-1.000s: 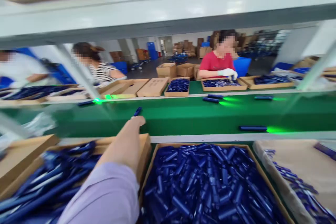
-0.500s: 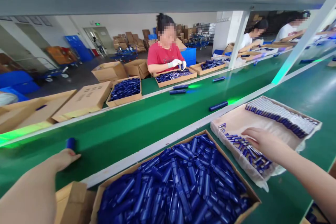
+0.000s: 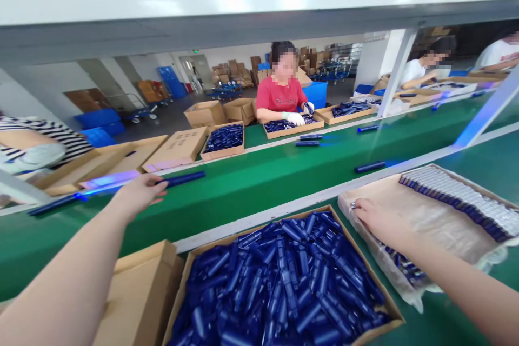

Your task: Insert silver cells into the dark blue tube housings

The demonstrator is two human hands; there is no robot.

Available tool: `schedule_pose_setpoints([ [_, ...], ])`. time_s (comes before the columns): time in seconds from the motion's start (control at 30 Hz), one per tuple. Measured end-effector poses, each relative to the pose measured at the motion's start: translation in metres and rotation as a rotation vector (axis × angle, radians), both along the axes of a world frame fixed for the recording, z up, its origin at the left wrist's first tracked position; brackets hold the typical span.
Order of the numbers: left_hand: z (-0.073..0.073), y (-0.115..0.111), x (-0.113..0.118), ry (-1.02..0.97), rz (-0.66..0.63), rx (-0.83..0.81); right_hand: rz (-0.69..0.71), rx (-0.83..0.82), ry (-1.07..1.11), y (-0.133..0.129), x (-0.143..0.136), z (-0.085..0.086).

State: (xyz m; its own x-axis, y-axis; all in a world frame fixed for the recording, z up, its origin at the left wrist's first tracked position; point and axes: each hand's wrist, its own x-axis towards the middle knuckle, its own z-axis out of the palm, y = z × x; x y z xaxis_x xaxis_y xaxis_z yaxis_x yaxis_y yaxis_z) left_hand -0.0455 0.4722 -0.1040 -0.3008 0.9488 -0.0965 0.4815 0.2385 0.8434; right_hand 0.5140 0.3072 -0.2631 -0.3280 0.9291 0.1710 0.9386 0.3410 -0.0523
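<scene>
My left hand [image 3: 141, 194] is over the green conveyor belt [image 3: 243, 184], its thumb and fingers closed at the left end of a dark blue tube [image 3: 184, 178] that points right. At the left wall of a paper-lined tray [image 3: 346, 197], my right hand [image 3: 371, 216] pinches a small silvery piece [image 3: 354, 205]. Beneath that hand and forearm, small blue-and-silver pieces [image 3: 399, 262] lie loose in the tray and are partly hidden. Rows of similar pieces [image 3: 458, 194] fill its far right side. A carton of blue tubes [image 3: 284, 275] stands between my arms.
Across the belt, a person in red [image 3: 279, 92] with white gloves works over a shallow box [image 3: 290, 132]. More tubes lie on the belt [image 3: 370, 166]. A closed carton [image 3: 141, 292] stands beneath my left arm. A white post [image 3: 490, 108] rises at the right.
The view has shifted, showing more at the left. My left hand and its tube are farther over the belt. My right hand has moved to the tray's left edge and closed on a small piece.
</scene>
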Motion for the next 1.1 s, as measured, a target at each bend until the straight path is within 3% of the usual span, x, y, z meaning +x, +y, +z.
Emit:
schedule_pose_setpoints([
  [0.17, 0.038, -0.063, 0.059, -0.353, -0.230, 0.211, 0.014, 0.084, 0.041, -0.002, 0.010, 0.010],
  [0.23, 0.046, -0.090, 0.084, -0.543, -0.304, 0.205, 0.015, 0.146, 0.084, -0.013, 0.012, 0.021],
  [0.3, 0.045, -0.118, 0.113, -0.706, -0.330, 0.142, 0.043, 0.202, 0.206, -0.032, 0.005, 0.036],
  [0.37, 0.034, -0.147, 0.145, -0.813, -0.333, 0.055, 0.081, 0.220, 0.408, -0.057, -0.013, 0.052],
  [0.47, 0.003, -0.188, 0.198, -1.026, -0.298, -0.124, 0.153, 0.191, 0.709, -0.098, -0.055, 0.074],
  [0.57, -0.028, -0.220, 0.243, -1.272, -0.222, -0.318, 0.293, 0.228, 0.779, -0.125, -0.096, 0.088],
  [0.63, -0.040, -0.235, 0.264, -1.369, -0.179, -0.379, 0.407, 0.293, 0.730, -0.133, -0.115, 0.093],
  [0.73, -0.045, -0.247, 0.278, -1.459, -0.094, -0.388, 0.496, 0.358, 0.685, -0.137, -0.126, 0.096],
  [0.97, -0.045, -0.259, 0.283, -1.557, -0.087, -0.335, 0.476, 0.479, 0.615, -0.147, -0.132, 0.098],
  [1.1, -0.038, -0.269, 0.284, -1.543, -0.014, -0.307, 0.491, 0.507, 0.585, -0.156, -0.142, 0.098],
])
